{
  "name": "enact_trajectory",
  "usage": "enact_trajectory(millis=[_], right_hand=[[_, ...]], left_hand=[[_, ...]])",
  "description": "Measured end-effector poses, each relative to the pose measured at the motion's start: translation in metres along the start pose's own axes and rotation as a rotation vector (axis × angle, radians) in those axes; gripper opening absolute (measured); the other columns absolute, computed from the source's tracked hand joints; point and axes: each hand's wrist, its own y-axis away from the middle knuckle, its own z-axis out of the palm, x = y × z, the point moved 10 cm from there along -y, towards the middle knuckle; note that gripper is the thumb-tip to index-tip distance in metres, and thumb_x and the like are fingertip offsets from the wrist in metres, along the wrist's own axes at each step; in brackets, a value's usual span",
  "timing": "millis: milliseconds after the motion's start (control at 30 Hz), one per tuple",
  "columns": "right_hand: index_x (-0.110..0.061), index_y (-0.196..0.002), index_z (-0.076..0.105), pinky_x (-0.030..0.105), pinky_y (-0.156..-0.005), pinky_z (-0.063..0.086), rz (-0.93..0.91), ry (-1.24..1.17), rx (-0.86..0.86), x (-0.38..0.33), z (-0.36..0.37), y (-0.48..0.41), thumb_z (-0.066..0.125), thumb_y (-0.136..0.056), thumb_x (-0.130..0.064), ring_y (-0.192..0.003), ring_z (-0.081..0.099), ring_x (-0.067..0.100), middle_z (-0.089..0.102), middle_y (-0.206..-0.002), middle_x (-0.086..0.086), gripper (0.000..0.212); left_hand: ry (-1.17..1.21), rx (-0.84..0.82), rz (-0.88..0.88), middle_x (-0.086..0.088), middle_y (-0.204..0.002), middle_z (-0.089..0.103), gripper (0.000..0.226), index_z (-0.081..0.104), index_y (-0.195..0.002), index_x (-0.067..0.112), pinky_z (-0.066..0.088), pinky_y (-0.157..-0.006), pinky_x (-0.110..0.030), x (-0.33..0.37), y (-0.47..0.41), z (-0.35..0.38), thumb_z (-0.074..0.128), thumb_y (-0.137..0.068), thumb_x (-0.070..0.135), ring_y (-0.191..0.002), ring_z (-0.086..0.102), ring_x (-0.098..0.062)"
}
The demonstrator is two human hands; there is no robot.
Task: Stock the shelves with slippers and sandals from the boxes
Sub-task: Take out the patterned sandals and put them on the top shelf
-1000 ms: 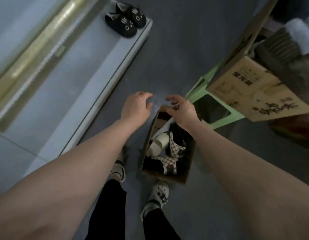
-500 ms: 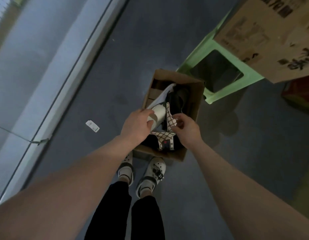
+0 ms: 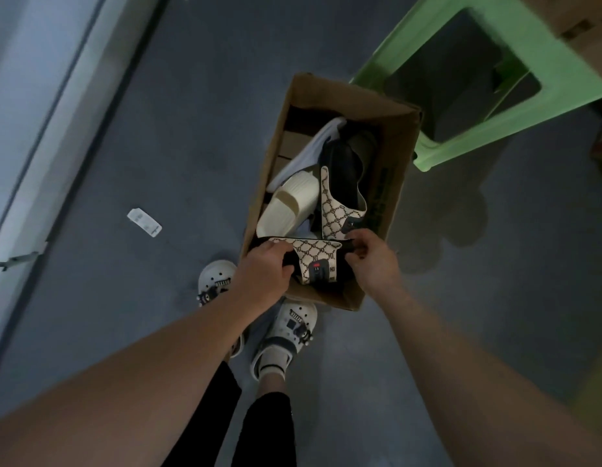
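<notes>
Open brown cardboard box (image 3: 397, 170) on the grey floor, slippers inside. Beige monogram-patterned slide sandal with black sole (image 3: 314, 261) lies at the box's near end, long axis crosswise, left to right. Left hand (image 3: 265, 267) grips its left end, fingers (image 3: 276, 249) curled over the sole. Right hand (image 3: 370, 261) pinches the right end between thumb and fingertips. The matching patterned slide (image 3: 336, 207) lies lengthwise just beyond the right hand, beside a cream ribbed slide (image 3: 289, 203). Judgement: the lift comes straight up toward the person, and the right hand is nearer the mate.

Box (image 3: 392, 183) open above; green stool (image 3: 515, 45) crowds its far corner.
</notes>
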Motion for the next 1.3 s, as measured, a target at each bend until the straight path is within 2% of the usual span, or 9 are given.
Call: enact_trajectory(millis=[267,367,433,533,733,867,1000,1100,1300], right_hand=[[-0.026,-0.128,0.055,0.027,-0.096,0.042,-0.032,0.029,0.054,0.01,0.002,-0.055,0.058,-0.093,-0.006,-0.12,0.055,0.021,0.057,-0.13,0.002,0.04],[-0.022,-0.138,0.049,0.035,-0.111,0.037,-0.11,0.116,0.09,0.006,0.007,-0.07,0.057,-0.09,-0.002,-0.13,0.046,0.022,0.047,-0.144,0.002,0.052],[-0.021,-0.142,0.046,0.041,-0.115,0.035,-0.147,0.16,0.09,0.007,0.013,-0.079,0.055,-0.09,-0.001,-0.134,0.043,0.024,0.044,-0.148,0.003,0.056],[-0.019,-0.142,0.045,0.041,-0.115,0.034,-0.168,0.204,0.054,0.012,0.019,-0.086,0.052,-0.09,0.0,-0.134,0.044,0.026,0.046,-0.146,0.005,0.056],[-0.015,-0.147,0.039,0.043,-0.111,0.036,-0.191,0.405,0.011,0.011,0.032,-0.094,0.054,-0.089,0.002,-0.129,0.042,0.034,0.039,-0.145,0.012,0.062],[-0.012,-0.125,0.06,0.039,-0.097,0.045,-0.21,0.502,0.05,0.002,0.033,-0.096,0.056,-0.089,0.0,-0.113,0.053,0.034,0.056,-0.125,0.014,0.038],[-0.012,-0.114,0.065,0.037,-0.088,0.05,-0.174,0.471,0.066,-0.003,0.025,-0.091,0.058,-0.089,-0.001,-0.104,0.058,0.031,0.064,-0.113,0.013,0.028],[-0.015,-0.115,0.064,0.034,-0.087,0.041,-0.258,0.528,0.076,-0.019,0.02,-0.077,0.056,-0.091,-0.004,-0.107,0.051,0.029,0.062,-0.115,0.009,0.028],[-0.014,-0.11,0.065,0.035,-0.093,0.038,-0.281,0.541,0.081,-0.031,-0.012,-0.043,0.055,-0.089,-0.004,-0.113,0.043,0.03,0.061,-0.115,0.009,0.026]], left_hand=[[-0.046,-0.18,-0.126,-0.008,-0.127,0.058,0.039,0.049,-0.133,0.017,0.044,-0.096,-0.035,-0.028,-0.028,0.066,0.054,-0.096,0.027,-0.116,0.055,-0.024],[-0.036,-0.206,-0.177,-0.008,-0.128,0.059,0.044,0.048,-0.136,0.014,0.044,-0.099,-0.036,-0.036,-0.035,0.086,0.053,-0.096,0.032,-0.118,0.055,-0.025],[-0.003,-0.239,-0.226,-0.006,-0.12,0.063,0.04,0.052,-0.129,0.013,0.046,-0.095,-0.036,-0.043,-0.039,0.1,0.053,-0.096,0.034,-0.112,0.058,-0.024],[0.108,-0.279,-0.265,-0.002,-0.105,0.065,0.029,0.058,-0.111,0.016,0.049,-0.088,-0.036,-0.048,-0.045,0.117,0.054,-0.094,0.039,-0.101,0.061,-0.021],[0.325,-0.282,-0.429,-0.006,-0.102,0.065,0.028,0.058,-0.109,0.009,0.046,-0.084,-0.032,-0.06,-0.05,0.128,0.063,-0.091,0.029,-0.099,0.06,-0.021],[0.436,-0.306,-0.509,-0.007,-0.107,0.062,0.027,0.06,-0.11,0.009,0.044,-0.082,-0.031,-0.066,-0.046,0.13,0.064,-0.091,0.028,-0.1,0.057,-0.021],[0.47,-0.31,-0.505,-0.003,-0.105,0.06,0.029,0.057,-0.114,0.01,0.04,-0.069,-0.025,-0.064,-0.039,0.12,0.061,-0.093,0.03,-0.094,0.055,-0.015],[0.43,-0.273,-0.436,-0.001,-0.1,0.06,0.027,0.055,-0.112,0.013,0.043,-0.068,-0.027,-0.052,-0.037,0.102,0.06,-0.093,0.032,-0.091,0.056,-0.014],[0.324,-0.219,-0.256,0.001,-0.099,0.063,0.02,0.053,-0.111,0.016,0.051,-0.086,-0.034,-0.014,-0.024,0.054,0.055,-0.095,0.028,-0.095,0.061,-0.016]])
